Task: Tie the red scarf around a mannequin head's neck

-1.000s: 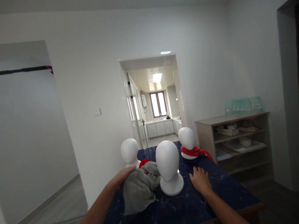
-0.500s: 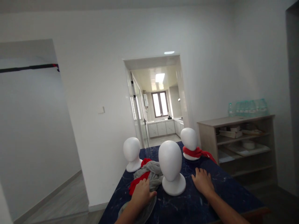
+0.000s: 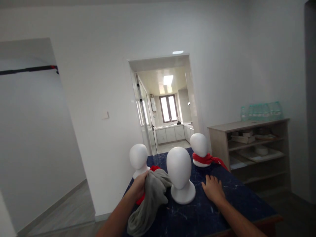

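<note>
My left hand (image 3: 140,186) grips the grey scarf (image 3: 155,194), lifting part of it off the dark blue table (image 3: 181,215) at the left. Beneath and behind it shows a red scarf (image 3: 155,168). My right hand (image 3: 213,188) lies on the table with its fingers spread, holding nothing. Between my hands stands a white foam head (image 3: 179,169) with a bare neck. Another bare white head (image 3: 138,157) stands behind my left hand. The third white head (image 3: 198,144), at the back right, has a red scarf (image 3: 202,159) around its neck, one end trailing right.
A wooden shelf unit (image 3: 217,131) stands to the right, with bottled water (image 3: 264,112) on top and boxes and papers inside. Beyond the table's far edge, a doorway opens onto a kitchen with a window (image 3: 169,108).
My left hand has closed on the grey scarf and raised it, moving slightly left and up. The scarf now hangs from it toward the front edge. My right hand stays in place.
</note>
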Action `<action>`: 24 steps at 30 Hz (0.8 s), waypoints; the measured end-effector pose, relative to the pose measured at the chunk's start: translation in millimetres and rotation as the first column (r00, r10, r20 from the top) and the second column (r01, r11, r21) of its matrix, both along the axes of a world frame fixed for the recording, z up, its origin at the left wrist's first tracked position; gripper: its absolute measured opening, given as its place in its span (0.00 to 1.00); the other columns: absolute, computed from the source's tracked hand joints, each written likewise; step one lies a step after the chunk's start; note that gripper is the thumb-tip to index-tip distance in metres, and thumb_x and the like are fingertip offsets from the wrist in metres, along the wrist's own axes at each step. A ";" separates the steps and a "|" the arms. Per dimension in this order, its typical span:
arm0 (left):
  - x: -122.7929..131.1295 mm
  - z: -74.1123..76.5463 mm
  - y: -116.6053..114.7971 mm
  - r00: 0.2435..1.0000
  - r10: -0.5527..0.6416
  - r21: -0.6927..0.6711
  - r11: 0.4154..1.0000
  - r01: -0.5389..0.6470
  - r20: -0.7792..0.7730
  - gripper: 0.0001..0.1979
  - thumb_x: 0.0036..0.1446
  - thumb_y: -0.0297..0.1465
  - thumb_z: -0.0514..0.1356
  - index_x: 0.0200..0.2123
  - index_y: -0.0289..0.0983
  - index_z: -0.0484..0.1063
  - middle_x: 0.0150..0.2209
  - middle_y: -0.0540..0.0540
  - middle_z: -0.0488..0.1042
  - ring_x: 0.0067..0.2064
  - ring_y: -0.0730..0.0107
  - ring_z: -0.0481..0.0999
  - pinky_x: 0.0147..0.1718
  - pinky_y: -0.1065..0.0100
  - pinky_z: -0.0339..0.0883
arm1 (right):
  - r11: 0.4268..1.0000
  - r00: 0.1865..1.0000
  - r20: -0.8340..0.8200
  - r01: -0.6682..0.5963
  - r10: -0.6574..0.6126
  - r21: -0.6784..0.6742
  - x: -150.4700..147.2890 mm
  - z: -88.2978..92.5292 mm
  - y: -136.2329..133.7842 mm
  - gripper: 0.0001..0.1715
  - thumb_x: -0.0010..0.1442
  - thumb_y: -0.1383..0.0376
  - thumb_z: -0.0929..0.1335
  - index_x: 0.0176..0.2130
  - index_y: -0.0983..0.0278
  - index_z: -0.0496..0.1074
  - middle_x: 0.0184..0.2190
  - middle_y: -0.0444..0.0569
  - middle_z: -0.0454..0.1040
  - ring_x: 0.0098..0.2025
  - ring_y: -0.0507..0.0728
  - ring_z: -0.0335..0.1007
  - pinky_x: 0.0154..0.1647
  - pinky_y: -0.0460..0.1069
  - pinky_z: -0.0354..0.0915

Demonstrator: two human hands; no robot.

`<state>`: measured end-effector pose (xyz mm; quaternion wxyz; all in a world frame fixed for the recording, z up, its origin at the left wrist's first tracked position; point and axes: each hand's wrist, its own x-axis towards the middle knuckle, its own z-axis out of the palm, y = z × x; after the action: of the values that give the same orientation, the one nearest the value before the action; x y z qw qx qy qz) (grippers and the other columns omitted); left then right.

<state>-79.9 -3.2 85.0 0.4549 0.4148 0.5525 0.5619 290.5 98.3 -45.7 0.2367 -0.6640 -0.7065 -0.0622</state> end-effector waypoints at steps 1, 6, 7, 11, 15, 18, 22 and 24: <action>-3.9 6.5 -1.0 1.000 0.009 0.007 1.000 -0.009 0.000 0.18 0.62 0.44 0.60 0.40 0.35 0.77 0.42 0.37 0.85 0.48 0.48 0.83 0.51 0.57 0.76 | 1.000 1.000 -0.002 0.001 -0.001 -0.003 -0.3 -0.1 0.0 0.23 0.70 0.59 0.64 0.56 0.70 0.73 0.53 0.67 0.76 0.58 0.74 0.70 0.59 0.65 0.59; -30.5 36.3 -4.6 0.910 0.175 0.110 0.983 -0.144 -0.377 0.10 0.57 0.36 0.64 0.31 0.35 0.80 0.36 0.40 0.84 0.53 0.44 0.80 0.56 0.58 0.70 | 1.000 1.000 -0.002 0.005 -0.005 -0.003 -1.9 -1.7 1.1 0.23 0.70 0.58 0.64 0.57 0.70 0.73 0.54 0.68 0.76 0.59 0.73 0.69 0.60 0.65 0.58; -34.6 40.1 -5.4 0.900 0.191 0.119 0.980 -0.157 -0.391 0.08 0.55 0.34 0.64 0.28 0.36 0.79 0.34 0.40 0.83 0.55 0.43 0.78 0.57 0.58 0.68 | 1.000 1.000 -0.002 0.004 -0.004 0.000 -1.9 -1.9 1.3 0.24 0.70 0.58 0.63 0.57 0.70 0.73 0.54 0.68 0.76 0.59 0.73 0.69 0.60 0.65 0.58; -34.8 45.1 -13.2 0.933 0.187 0.120 0.980 -0.157 -0.308 0.09 0.58 0.34 0.62 0.29 0.37 0.79 0.32 0.42 0.83 0.52 0.47 0.80 0.53 0.59 0.72 | 1.000 1.000 -0.006 0.003 -0.003 -0.003 -0.5 -1.9 1.7 0.24 0.70 0.58 0.63 0.58 0.71 0.72 0.54 0.68 0.76 0.59 0.73 0.69 0.60 0.66 0.58; -19.3 49.6 -28.7 0.994 0.054 0.057 0.997 -0.048 -0.100 0.15 0.66 0.39 0.57 0.40 0.34 0.78 0.36 0.38 0.85 0.41 0.53 0.85 0.45 0.57 0.79 | 1.000 1.000 -0.007 0.000 0.000 -0.002 -0.8 -3.5 0.9 0.25 0.70 0.58 0.63 0.58 0.71 0.72 0.54 0.68 0.76 0.59 0.74 0.69 0.60 0.66 0.58; -12.4 62.2 -45.2 0.937 -0.190 0.008 0.980 0.196 0.295 0.16 0.67 0.38 0.59 0.44 0.30 0.78 0.38 0.35 0.85 0.41 0.53 0.86 0.49 0.53 0.79 | 1.000 1.000 -0.020 -0.004 0.004 -0.006 -2.0 -6.8 2.4 0.24 0.69 0.59 0.64 0.57 0.71 0.73 0.54 0.68 0.76 0.59 0.74 0.69 0.60 0.66 0.59; -10.0 77.5 -71.2 0.776 -0.325 0.080 0.938 0.337 0.540 0.16 0.69 0.35 0.61 0.50 0.27 0.78 0.41 0.35 0.86 0.45 0.53 0.87 0.53 0.53 0.78 | 0.999 0.986 -0.160 -0.034 0.038 0.024 7.6 0.3 9.2 0.23 0.67 0.60 0.65 0.55 0.70 0.74 0.53 0.65 0.78 0.57 0.72 0.71 0.59 0.63 0.62; -7.2 79.3 -83.2 0.778 -0.352 0.096 0.929 0.357 0.520 0.17 0.68 0.34 0.61 0.54 0.27 0.77 0.45 0.34 0.86 0.48 0.52 0.86 0.55 0.53 0.78 | 0.992 0.936 -0.346 -0.012 0.056 0.128 17.3 14.5 6.6 0.21 0.66 0.60 0.64 0.52 0.69 0.74 0.51 0.64 0.78 0.55 0.69 0.73 0.57 0.59 0.64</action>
<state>-87.1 -86.4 164.3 0.6880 0.3389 0.3203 0.5561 307.8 104.8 -31.2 0.4000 -0.6362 -0.6595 0.0171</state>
